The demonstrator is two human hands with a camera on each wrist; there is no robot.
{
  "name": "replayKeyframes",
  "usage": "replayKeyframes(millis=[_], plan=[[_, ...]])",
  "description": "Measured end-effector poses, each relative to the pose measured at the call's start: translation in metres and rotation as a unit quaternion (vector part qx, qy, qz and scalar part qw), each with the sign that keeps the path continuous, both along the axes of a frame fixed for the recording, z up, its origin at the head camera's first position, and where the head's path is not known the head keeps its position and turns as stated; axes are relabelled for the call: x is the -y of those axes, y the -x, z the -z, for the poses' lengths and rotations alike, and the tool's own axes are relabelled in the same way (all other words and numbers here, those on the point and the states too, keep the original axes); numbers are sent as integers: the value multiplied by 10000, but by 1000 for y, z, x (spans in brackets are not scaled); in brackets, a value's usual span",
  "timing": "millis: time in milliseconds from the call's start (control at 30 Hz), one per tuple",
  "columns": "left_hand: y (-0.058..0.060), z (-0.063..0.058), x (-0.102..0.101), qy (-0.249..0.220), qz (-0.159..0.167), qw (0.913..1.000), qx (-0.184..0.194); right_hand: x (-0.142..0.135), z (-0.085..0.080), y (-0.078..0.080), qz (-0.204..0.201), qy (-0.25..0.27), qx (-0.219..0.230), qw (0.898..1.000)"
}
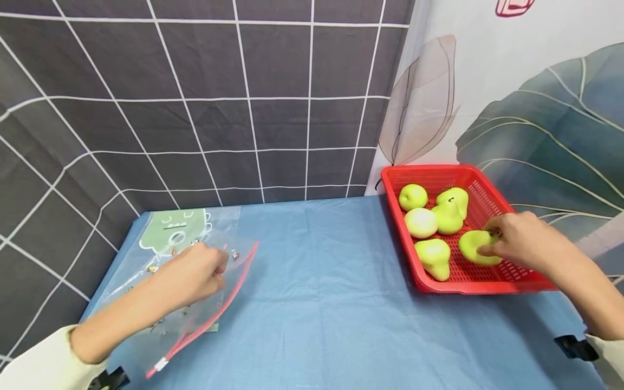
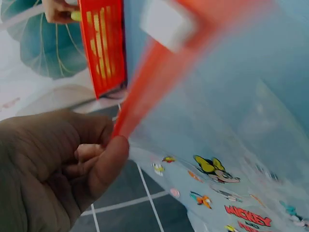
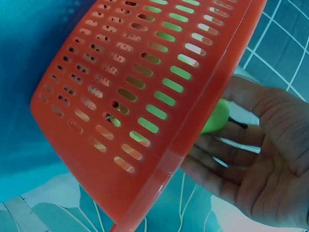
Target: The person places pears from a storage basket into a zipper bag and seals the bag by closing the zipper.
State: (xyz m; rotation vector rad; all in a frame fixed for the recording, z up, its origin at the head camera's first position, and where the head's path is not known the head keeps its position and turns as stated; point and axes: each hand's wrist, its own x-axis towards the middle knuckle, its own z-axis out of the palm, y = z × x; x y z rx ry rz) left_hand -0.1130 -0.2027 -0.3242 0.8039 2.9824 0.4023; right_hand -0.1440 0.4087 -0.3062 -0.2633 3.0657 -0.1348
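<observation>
My left hand point(image 1: 195, 271) pinches the red zip edge of a clear plastic zipper bag point(image 2: 227, 140) between thumb and fingers. Cartoon figures and lettering are printed on the bag, and a white slider point(image 1: 161, 364) sits at the near end of its zip. On the right, my right hand point(image 1: 528, 238) reaches over the side of a red slotted basket point(image 1: 478, 287). Its fingers grip a green pear point(image 1: 476, 249) with a dark stem. In the right wrist view the basket wall hides most of that pear.
Several other green fruits lie in the basket, among them a pear point(image 1: 433, 259) and a round, paler one point(image 1: 421, 222). A green cartoon print point(image 1: 177, 230) shows at the back left. Blue cloth point(image 1: 312, 292) covers the table; a dark grid curtain point(image 1: 278, 124) hangs behind.
</observation>
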Motion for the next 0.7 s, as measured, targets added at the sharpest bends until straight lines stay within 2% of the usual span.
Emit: replayKeyframes(millis=[133, 333, 500, 700], plan=[[5, -4, -19, -225, -418, 9988, 99, 1, -3, 0, 184, -28, -161, 9997], [19, -5, -39, -760, -877, 9928, 288, 6, -7, 0, 432, -62, -310, 9986], [24, -11, -54, -1063, -1146, 9877, -15, 10, -9, 0, 550, -2, -442, 9975], [29, -27, -76, -1069, -1162, 9865, -444, 13, -12, 0, 653, 109, -609, 9959]])
